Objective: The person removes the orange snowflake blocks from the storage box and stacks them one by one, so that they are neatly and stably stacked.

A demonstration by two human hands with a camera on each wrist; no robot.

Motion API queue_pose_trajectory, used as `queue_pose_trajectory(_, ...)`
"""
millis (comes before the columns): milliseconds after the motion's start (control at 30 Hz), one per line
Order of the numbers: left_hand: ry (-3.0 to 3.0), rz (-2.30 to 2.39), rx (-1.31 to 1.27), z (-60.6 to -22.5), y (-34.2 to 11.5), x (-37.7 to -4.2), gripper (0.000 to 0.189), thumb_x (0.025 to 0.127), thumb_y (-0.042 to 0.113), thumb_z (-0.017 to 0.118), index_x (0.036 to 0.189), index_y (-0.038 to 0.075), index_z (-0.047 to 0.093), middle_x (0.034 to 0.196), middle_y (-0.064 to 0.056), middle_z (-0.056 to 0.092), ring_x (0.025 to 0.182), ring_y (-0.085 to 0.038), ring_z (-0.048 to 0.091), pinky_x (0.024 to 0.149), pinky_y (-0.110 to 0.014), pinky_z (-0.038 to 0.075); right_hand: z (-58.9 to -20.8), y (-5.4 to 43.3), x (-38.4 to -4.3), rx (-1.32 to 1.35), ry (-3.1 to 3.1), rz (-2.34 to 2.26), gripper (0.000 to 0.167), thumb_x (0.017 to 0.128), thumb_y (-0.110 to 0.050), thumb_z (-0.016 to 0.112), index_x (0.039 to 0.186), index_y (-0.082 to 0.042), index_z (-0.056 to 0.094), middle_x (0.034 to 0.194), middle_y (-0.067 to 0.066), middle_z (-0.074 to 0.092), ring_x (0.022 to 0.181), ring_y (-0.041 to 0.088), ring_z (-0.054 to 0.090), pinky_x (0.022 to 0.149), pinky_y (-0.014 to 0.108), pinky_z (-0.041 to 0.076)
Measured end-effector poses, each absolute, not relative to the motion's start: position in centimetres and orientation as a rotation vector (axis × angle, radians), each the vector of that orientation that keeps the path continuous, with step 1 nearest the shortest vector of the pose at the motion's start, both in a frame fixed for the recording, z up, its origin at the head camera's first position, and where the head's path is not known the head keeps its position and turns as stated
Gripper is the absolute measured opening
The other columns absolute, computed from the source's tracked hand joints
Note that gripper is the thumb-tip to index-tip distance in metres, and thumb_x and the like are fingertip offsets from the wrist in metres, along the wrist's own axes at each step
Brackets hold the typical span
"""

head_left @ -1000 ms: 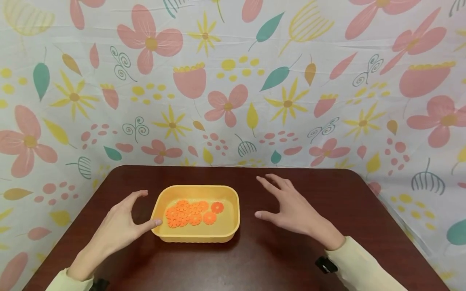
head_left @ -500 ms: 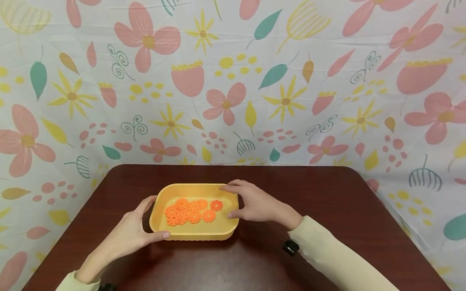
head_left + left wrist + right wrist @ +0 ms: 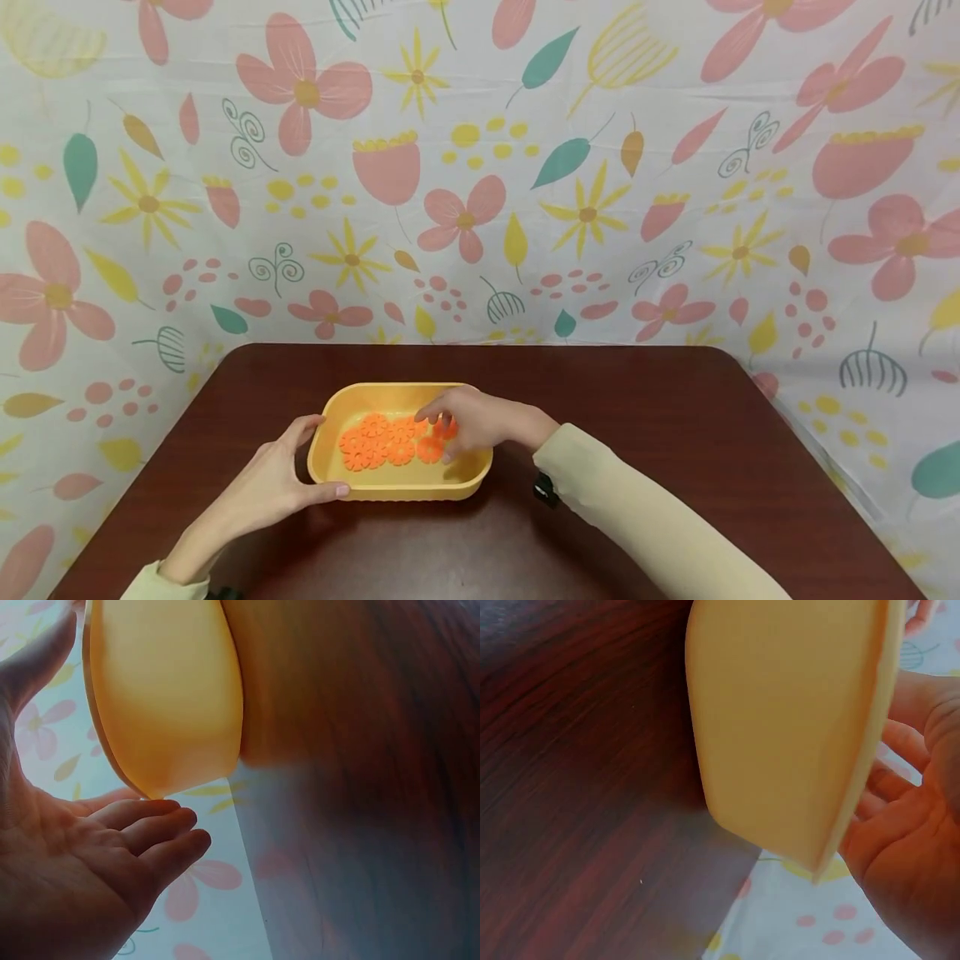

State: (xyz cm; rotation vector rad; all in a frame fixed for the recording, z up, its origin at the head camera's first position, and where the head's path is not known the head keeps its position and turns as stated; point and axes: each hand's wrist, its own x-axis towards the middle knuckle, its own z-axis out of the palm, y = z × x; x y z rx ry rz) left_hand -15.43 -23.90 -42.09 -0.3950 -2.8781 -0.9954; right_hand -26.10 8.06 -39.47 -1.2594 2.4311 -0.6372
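Observation:
A yellow rectangular plastic tray [image 3: 397, 492] stands on the table, with several flat orange notched, flower-shaped discs [image 3: 375, 451] grouped inside toward its left. My left hand [image 3: 273, 475] holds the tray's left end, thumb on the near rim and fingers at the left side. In the left wrist view, its fingertips [image 3: 180, 817] meet the tray rim. My right hand [image 3: 480, 421] reaches over the right rim into the tray, fingers bent loosely down above the rightmost discs. Nothing shows in its grasp, and it partly covers a disc. The right wrist view has the tray wall [image 3: 780, 727] hiding the fingertips.
The dark brown wooden table [image 3: 637, 433] extends to both sides of the tray. Behind it hangs a white cloth [image 3: 480, 250] with a pink, yellow and green floral print. A small black device [image 3: 546, 490] sits at the right sleeve.
My right hand has moved left from beside the tray, over its rim and down inside. My left hand has closed in on the tray's left end. The discs look unmoved.

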Motion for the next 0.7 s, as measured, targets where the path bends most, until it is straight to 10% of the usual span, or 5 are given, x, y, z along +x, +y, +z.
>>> queue_pose_trajectory(700,-2.874,-1.228,-0.434,-42.8,-24.7,-15.8,0.103,0.08,0.043,0.093,0.156,0.0,0.036,0.147,-0.021,0.059,0.132,-0.046,0.058,0.102,-0.066,0.048,-41.5,6.1,-27.5,-1.25,2.484,-0.502,0.037,0.074,-0.002,0.096,0.106,-0.009,0.077,0.095,-0.001,0.068,0.086,0.013,0.06,0.08,0.02,0.05)
